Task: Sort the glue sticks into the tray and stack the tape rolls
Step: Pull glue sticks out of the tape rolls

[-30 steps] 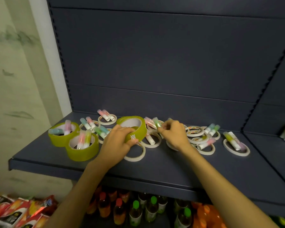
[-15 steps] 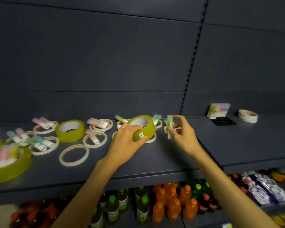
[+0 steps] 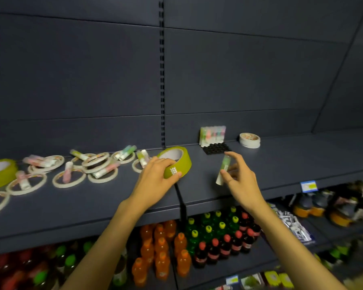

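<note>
Head view: left hand (image 3: 155,181) curled round a yellow-green tape roll (image 3: 175,161), tilted, held just above the dark shelf (image 3: 281,164). Right hand (image 3: 242,181) pinching a green-capped glue stick (image 3: 223,170) upright, near the black tray (image 3: 215,147). Row of glue sticks (image 3: 212,135) standing at the tray's back edge. Small stack of white tape rolls (image 3: 249,140) just right of it. Off to the left, loose thin tape rings (image 3: 68,179) and scattered sticks (image 3: 105,171). Bottled drinks (image 3: 161,254) on the shelf below.
</note>
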